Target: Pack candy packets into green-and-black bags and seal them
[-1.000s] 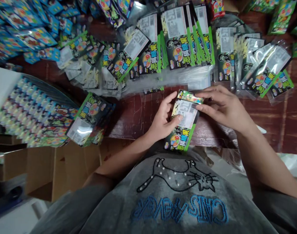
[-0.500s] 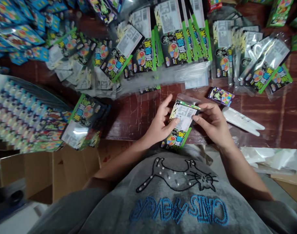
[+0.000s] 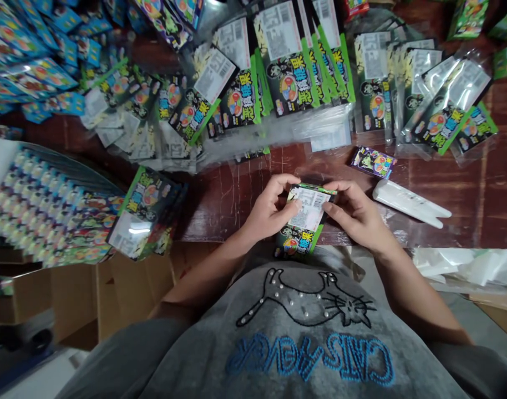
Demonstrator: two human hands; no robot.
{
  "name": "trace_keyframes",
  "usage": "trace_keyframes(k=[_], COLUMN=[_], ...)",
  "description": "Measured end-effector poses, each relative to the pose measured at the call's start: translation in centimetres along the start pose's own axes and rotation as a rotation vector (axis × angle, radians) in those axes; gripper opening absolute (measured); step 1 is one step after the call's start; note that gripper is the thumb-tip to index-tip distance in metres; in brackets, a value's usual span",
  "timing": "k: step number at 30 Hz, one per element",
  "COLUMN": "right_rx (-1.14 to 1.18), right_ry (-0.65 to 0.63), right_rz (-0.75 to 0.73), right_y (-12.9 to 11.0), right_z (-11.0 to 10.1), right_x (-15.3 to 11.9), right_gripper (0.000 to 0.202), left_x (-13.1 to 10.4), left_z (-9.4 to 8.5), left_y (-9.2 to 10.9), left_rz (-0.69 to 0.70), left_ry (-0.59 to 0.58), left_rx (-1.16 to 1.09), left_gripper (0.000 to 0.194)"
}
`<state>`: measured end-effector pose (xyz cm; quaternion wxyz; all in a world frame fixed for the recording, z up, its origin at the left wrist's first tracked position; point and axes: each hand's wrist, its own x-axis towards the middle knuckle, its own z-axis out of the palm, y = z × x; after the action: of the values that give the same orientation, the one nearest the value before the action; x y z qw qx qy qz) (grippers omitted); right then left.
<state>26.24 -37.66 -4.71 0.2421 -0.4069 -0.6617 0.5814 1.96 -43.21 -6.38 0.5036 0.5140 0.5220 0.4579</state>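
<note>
Between my two hands, close to the table's front edge, is a candy packet (image 3: 305, 224) with a green border, a dark printed front and a white label. My left hand (image 3: 274, 208) grips its left side, the thumb lying on the label. On the other side my right hand (image 3: 355, 213) pinches the upper right edge between thumb and fingers. The fingers behind the packet are partly hidden. Beyond my right hand lie a small purple candy box (image 3: 372, 162) and a white plastic tool with two tapered prongs (image 3: 409, 202).
Clear-bagged candy packets (image 3: 293, 83) line the back of the table (image 3: 220, 205). Blue candy boxes (image 3: 24, 61) heap up at the far left. A stack of dark packets (image 3: 139, 213) leans beside a patterned display sheet (image 3: 49, 205). Cardboard boxes (image 3: 132, 293) stand below the edge.
The clear flap that stood above the packet's top edge is now folded down out of sight. Both hands have drawn in at the top corners, still holding the packet.
</note>
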Motion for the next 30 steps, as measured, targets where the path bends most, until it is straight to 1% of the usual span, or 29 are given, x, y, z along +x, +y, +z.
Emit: trace_keyframes(k=[3,6,8,10,12,13,16,18,20,22,24,26,28,30], right_rx=[-0.037,-0.082,-0.009,0.112,0.183,0.189,0.156,0.104,0.043,0.022,0.029,0.009,-0.028,-0.025], right_ry=[0.013,0.060,0.163,0.309,0.392,0.392,0.315,0.281,0.266,0.276,0.273,0.239,0.200,0.204], right_rz=[-0.031,-0.060,-0.038,0.000,0.033,0.046,0.065,0.010,-0.080,-0.135,-0.128,-0.120,-0.121,-0.089], right_y=[-0.3,-0.5,-0.5,-0.2,0.0,0.0,-0.3,-0.7,-0.9,-1.0,-1.0,-1.2,-1.7,-2.3], right_z=[0.3,0.9,1.9,3.2,4.2,4.5,4.5,4.0,3.6,3.3,3.1,2.8,2.3,1.9], right_x=[-0.3,-0.6,-0.7,-0.7,-0.6,-0.5,0.0,0.2,0.3,0.3,0.2,0.2,0.4,0.8], right_gripper=[0.029,0.027,0.036,0.044,0.041,0.038,0.034,0.027,0.018,0.017,0.026,0.029,0.021,0.017], left_x=[0.2,0.3,0.4,0.6,0.8,0.9,1.0,0.9,0.9,0.9,1.0,1.2,1.4,1.8], left_z=[-0.7,-1.1,-1.3,-1.4,-1.5,-1.5,-1.6,-1.8,-2.0,-2.5,-2.9,-3.2,-3.1,-2.8], left_y=[0.1,-0.1,-0.3,-0.6,-0.8,-0.9,-0.8,-0.7,-0.4,-0.1,0.4,1.1,1.8,2.5], left_rz=[0.035,0.010,-0.025,-0.029,-0.014,-0.022,-0.092,-0.108,-0.107,-0.123,-0.128,-0.120,-0.124,-0.133], left_ry=[-0.010,-0.004,0.032,0.090,0.138,0.148,0.158,0.172,0.176,0.135,0.081,0.038,0.013,0.007], left_rx=[0.033,0.001,-0.026,-0.030,-0.020,-0.022,-0.076,-0.124,-0.127,-0.061,0.011,0.050,0.068,0.073], left_gripper=[0.023,0.023,0.024,0.024,0.025,0.026,0.029,0.033,0.040,0.035,0.027,0.028,0.027,0.024])
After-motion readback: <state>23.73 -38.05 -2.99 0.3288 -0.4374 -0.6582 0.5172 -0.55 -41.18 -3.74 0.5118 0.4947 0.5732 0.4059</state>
